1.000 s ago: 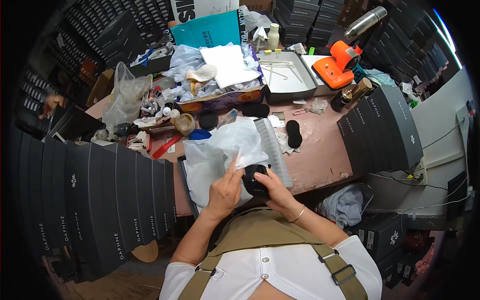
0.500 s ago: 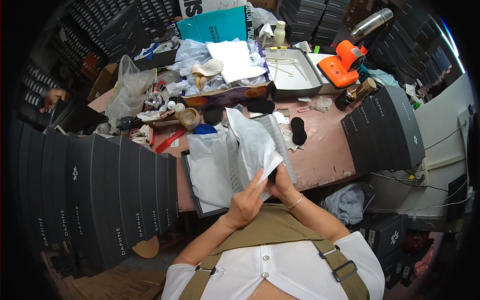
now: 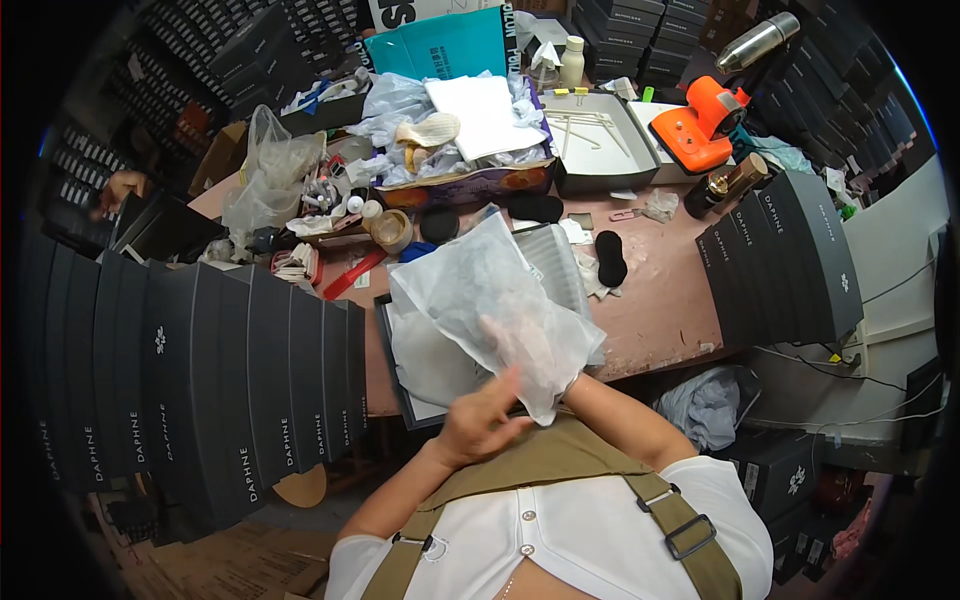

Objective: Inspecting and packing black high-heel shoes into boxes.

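A white translucent pouch (image 3: pixel 470 285) lies spread above an open dark grey box (image 3: pixel 390 350) in front of me. My right hand (image 3: pixel 535 345) shows faintly through its lower part; whether it is inside or behind the pouch, and what its fingers do, is unclear. Near the pouch's lower corner, my left hand (image 3: pixel 478 418) has its fingers apart and holds nothing. White tissue paper (image 3: pixel 425 350) sits in the box. Beside it shows a grey ribbed wrapping sheet (image 3: pixel 565 265), partly hidden by the pouch.
Stacked dark boxes stand at left (image 3: pixel 200 390) and right (image 3: pixel 785 260). Farther back are a carton of crumpled paper (image 3: pixel 470 185), a shallow tray (image 3: pixel 605 170) and an orange device (image 3: pixel 690 130). A black oval pad (image 3: pixel 611 258) and a red brush (image 3: pixel 352 275) lie on the pink table.
The pouch has opened out flat and swung leftward over the box. My left hand has let go of it and moved down; the dark item by my right hand is hidden now.
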Tool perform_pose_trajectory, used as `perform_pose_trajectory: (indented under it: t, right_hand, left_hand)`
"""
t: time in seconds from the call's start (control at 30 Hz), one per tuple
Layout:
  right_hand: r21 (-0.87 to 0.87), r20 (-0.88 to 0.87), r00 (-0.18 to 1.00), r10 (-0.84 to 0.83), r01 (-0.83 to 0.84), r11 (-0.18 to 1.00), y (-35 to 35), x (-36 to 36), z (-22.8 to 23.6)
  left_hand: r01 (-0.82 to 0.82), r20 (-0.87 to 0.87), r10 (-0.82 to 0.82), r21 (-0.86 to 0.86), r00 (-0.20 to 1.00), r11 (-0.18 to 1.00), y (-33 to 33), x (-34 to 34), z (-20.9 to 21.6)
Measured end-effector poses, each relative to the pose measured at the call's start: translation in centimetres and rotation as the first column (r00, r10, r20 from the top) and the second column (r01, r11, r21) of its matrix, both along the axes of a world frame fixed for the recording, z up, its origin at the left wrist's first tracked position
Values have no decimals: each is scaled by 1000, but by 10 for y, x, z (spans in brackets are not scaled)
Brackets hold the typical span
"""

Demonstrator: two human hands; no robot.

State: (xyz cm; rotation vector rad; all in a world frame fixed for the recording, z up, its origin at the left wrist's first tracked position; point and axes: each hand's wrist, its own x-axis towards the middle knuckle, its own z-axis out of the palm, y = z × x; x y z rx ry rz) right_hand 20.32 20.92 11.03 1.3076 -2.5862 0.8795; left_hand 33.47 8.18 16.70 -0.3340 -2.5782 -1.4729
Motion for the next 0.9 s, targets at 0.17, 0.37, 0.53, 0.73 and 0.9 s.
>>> perform_pose_trajectory:
  t: [0.17,0.37,0.53,0.73,0.9]
  right_hand:
    - [-38,67,959,274,-272,962,5,26,35]
    - [-179,672,663,330,-287,941,31,21,64]
    - [-370,839,528,130,380,847,67,12,33]
    - [-229,827,-86,555,852,472,162,53,-9]
    - [-307,937,203,283,866,394,183,45,13]
  left_hand:
    - [-641,641,-29,767,767,-12,-19,-11,-51]
    - [-599,418,560,779,715,184,-50,-36,-40]
    - [-160,144,142,120,979,980,37,-41,-40]
    - [15,142,-25,69,990,998,53,-84,-88]
    - [-561,625,411,52,664,826,79,-121,-200]
